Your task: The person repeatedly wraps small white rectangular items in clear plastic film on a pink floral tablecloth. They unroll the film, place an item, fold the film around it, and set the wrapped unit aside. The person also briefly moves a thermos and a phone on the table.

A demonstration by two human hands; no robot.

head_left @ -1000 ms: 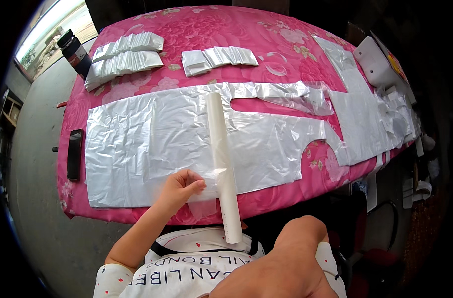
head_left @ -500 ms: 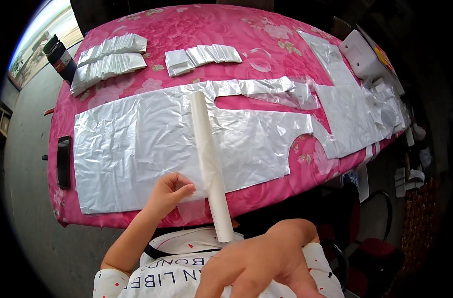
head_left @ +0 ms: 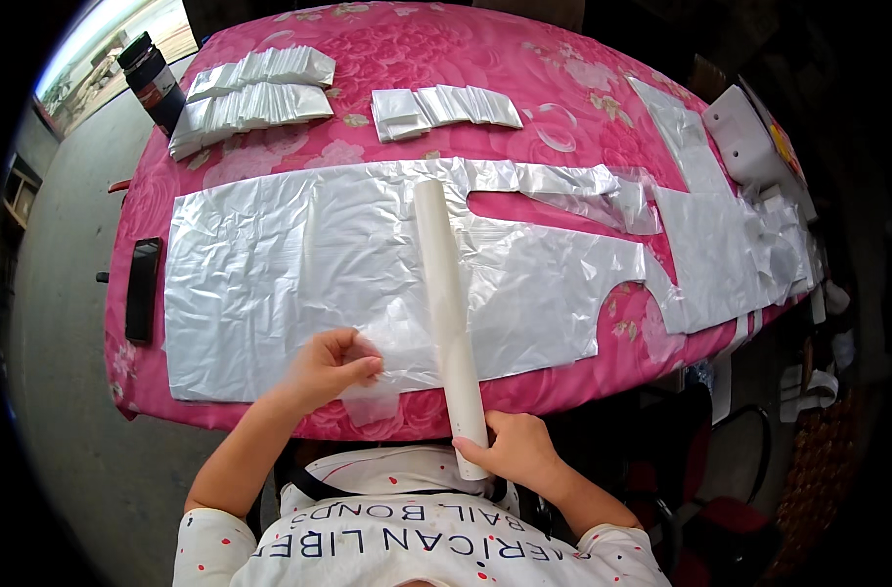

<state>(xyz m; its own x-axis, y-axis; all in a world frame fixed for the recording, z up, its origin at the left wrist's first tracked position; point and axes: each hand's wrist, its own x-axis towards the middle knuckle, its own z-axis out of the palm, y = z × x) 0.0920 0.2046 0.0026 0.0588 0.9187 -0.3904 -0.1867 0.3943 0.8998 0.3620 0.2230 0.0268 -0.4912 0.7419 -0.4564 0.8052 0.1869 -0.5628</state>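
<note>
A long white tube (head_left: 444, 284) lies across a flat sheet of thin silvery-white plastic (head_left: 241, 274) with curved cut-outs, apparently an apron. The tube's near end sticks out past the table's front edge. My right hand (head_left: 516, 448) is closed around that near end. Left of the tube, my left hand (head_left: 324, 370) is closed in a pinch on a bit of clear plastic film (head_left: 397, 342) at the sheet's near edge. More of the film hangs below the fingers over the pink cloth.
On the pink floral tablecloth (head_left: 387, 49) stand folded plastic packets (head_left: 255, 108) and a smaller row (head_left: 446, 110). A dark jar (head_left: 153, 83) is at the far left, a phone (head_left: 144, 291) at the left edge. More plastic sheets (head_left: 710, 254) and a white box (head_left: 744, 137) lie right.
My right hand has come down from close to the camera and taken hold of the tube's near end. The left hand has lifted some film slightly. The view has shifted.
</note>
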